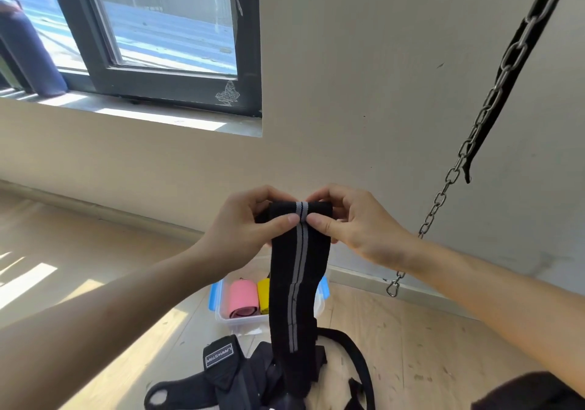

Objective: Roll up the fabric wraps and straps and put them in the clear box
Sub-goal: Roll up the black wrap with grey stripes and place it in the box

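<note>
A long black wrap (296, 286) with a grey centre stripe hangs from my two hands, its top end curled into a small roll. My left hand (250, 219) and my right hand (354, 223) pinch that roll from either side, thumbs meeting at the stripe. The wrap's tail drops onto a pile of black straps (243, 375) on the floor. Behind it stands the clear box (221, 311) with blue clips. A pink roll (243, 299) and a yellow roll (263, 291) lie inside. The wrap hides the box's right half.
A steel chain (474, 131) with a snap hook hangs at the right beside a black strap. A beige wall and a dark-framed window (158, 71) stand ahead. The floor is light wood, with sun patches at left.
</note>
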### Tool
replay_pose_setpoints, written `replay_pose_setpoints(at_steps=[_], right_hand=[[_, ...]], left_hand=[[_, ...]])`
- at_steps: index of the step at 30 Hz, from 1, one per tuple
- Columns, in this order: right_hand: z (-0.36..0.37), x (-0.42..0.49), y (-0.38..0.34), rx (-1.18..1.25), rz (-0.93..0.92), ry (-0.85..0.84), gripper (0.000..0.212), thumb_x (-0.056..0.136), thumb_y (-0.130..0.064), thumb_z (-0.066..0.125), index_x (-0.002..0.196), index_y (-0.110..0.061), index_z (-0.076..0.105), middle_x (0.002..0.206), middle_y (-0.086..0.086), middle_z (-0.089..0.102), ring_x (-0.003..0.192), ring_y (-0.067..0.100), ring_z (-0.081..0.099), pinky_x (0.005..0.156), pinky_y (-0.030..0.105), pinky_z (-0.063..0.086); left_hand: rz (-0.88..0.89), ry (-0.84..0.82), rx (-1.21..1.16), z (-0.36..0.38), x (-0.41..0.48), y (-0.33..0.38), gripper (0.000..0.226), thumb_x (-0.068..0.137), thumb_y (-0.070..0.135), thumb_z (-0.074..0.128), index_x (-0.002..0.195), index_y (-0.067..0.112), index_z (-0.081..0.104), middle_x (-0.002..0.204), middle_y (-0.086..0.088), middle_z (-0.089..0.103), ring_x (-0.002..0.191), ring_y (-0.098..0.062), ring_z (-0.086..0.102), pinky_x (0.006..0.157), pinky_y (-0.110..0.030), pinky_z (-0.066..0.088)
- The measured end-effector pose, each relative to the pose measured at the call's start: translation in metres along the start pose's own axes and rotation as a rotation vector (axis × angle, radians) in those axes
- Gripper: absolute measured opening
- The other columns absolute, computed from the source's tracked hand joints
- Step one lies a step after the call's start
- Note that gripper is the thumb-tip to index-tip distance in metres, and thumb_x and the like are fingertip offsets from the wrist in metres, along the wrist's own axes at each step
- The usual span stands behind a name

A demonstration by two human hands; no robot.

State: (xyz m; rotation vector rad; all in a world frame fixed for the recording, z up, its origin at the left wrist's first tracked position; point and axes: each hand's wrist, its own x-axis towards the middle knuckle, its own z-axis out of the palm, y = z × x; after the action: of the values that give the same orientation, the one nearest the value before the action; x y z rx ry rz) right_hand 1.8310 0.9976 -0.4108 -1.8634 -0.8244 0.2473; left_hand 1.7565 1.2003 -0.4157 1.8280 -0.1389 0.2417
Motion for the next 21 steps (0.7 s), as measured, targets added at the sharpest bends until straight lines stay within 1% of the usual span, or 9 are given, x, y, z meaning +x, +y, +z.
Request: replay_pose_setpoints(at_steps=[3,5,7,9,11,13,17,19,21], right_hand=[[-0.001,-0.002,-0.002,-0.01,0.079,-0.065,0.021,0.101,-0.032,0.058,0.114,-0.017,0.067,0.09,0.007,0.072,0.077,0.019,0.066,0.055,0.031,0.053],[-0.001,-0.004,-0.006,0.112,0.142,-0.083,0.031,0.101,-0.04,0.053,0.113,-0.016,0.069,0.091,0.002,0.073,0.078,0.017,0.067,0.054,0.031,0.054],[0.002,-0.004,-0.01,0.2,0.182,-0.09,0.034,0.1,-0.041,0.052,0.112,-0.015,0.07,0.095,0.002,0.074,0.082,0.014,0.07,0.057,0.031,0.055],[0.004,-0.004,-0.011,0.239,0.195,-0.078,0.029,0.1,-0.036,0.055,0.11,-0.014,0.07,0.097,0.008,0.074,0.086,0.015,0.071,0.057,0.031,0.056],[0.004,-0.004,-0.009,0.247,0.189,-0.057,0.02,0.1,-0.025,0.058,0.109,-0.011,0.07,0.098,0.017,0.073,0.089,0.019,0.07,0.056,0.031,0.057],[0.003,-0.005,-0.007,0.261,0.175,-0.048,0.013,0.1,-0.016,0.06,0.107,-0.011,0.07,0.092,0.016,0.073,0.088,0.022,0.069,0.057,0.03,0.058],[0.0,-0.004,-0.005,0.278,0.132,-0.02,0.013,0.097,-0.006,0.063,0.108,-0.009,0.069,0.086,0.008,0.074,0.084,0.02,0.07,0.061,0.03,0.059],[-0.001,-0.003,-0.002,0.253,0.1,0.0,0.016,0.095,-0.002,0.065,0.109,-0.008,0.069,0.09,0.014,0.074,0.084,0.022,0.069,0.062,0.03,0.059],[0.0,-0.003,0.0,0.226,0.068,0.007,0.019,0.094,0.001,0.066,0.108,-0.01,0.07,0.095,0.022,0.071,0.084,0.026,0.067,0.064,0.031,0.06]], left_hand=[[0.029,0.049,0.035,-0.002,0.002,-0.003,0.009,0.09,0.003,0.073,0.098,0.008,0.07,0.086,-0.009,0.076,0.077,-0.016,0.074,0.066,-0.026,0.059],[0.063,0.073,0.08,-0.004,0.002,-0.006,0.009,0.09,0.002,0.073,0.095,0.01,0.071,0.085,-0.007,0.076,0.078,-0.016,0.073,0.069,-0.027,0.059],[0.09,0.087,0.108,-0.003,0.002,-0.008,0.01,0.089,0.002,0.075,0.093,0.01,0.071,0.085,-0.005,0.076,0.081,-0.018,0.073,0.074,-0.031,0.06],[0.097,0.081,0.119,-0.002,0.0,-0.009,0.011,0.088,0.002,0.076,0.093,0.012,0.071,0.086,-0.005,0.075,0.083,-0.022,0.072,0.077,-0.035,0.06],[0.093,0.066,0.138,-0.001,-0.001,-0.01,0.013,0.087,0.002,0.077,0.093,0.013,0.071,0.085,-0.006,0.074,0.084,-0.027,0.069,0.078,-0.039,0.058],[0.053,0.055,0.139,-0.002,-0.001,-0.009,0.017,0.086,0.003,0.078,0.096,0.015,0.071,0.087,-0.007,0.073,0.086,-0.032,0.068,0.077,-0.043,0.058],[-0.148,0.004,0.094,-0.003,-0.002,-0.003,0.025,0.086,0.011,0.079,0.108,0.02,0.07,0.096,-0.008,0.072,0.083,-0.023,0.072,0.064,-0.03,0.06],[-0.246,-0.037,0.084,-0.005,-0.002,-0.001,0.026,0.088,0.02,0.078,0.112,0.019,0.07,0.099,-0.009,0.074,0.086,-0.02,0.074,0.063,-0.029,0.06],[-0.331,-0.084,-0.025,-0.006,-0.002,0.002,0.029,0.089,0.028,0.075,0.114,0.015,0.069,0.102,-0.012,0.075,0.09,-0.021,0.076,0.064,-0.029,0.06]])
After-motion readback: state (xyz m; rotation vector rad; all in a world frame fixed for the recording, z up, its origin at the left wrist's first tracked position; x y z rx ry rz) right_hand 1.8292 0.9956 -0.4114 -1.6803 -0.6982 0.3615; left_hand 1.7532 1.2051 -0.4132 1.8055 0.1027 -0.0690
